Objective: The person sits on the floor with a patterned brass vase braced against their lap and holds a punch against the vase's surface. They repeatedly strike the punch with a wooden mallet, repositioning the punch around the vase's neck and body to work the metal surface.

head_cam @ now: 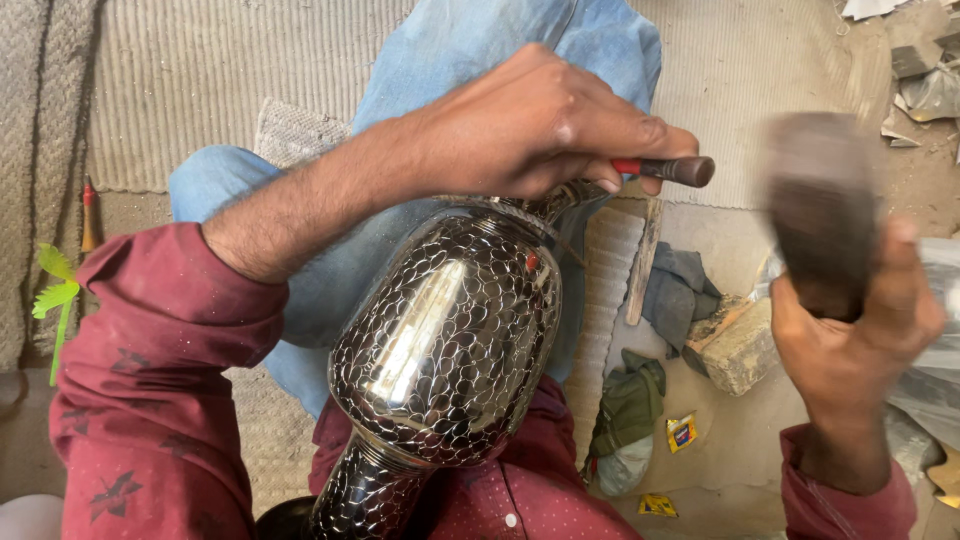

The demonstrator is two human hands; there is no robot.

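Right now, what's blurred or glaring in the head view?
Head view: the dark block in the right hand is smeared by motion blur; the left hand and its red-banded tool are sharp; bright glare streaks run down the shiny patterned metal vase; soft, even daylight otherwise.

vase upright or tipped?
Tipped. The metal vase lies slanted across the person's lap, neck pointing up-right under the left hand, base toward the body.
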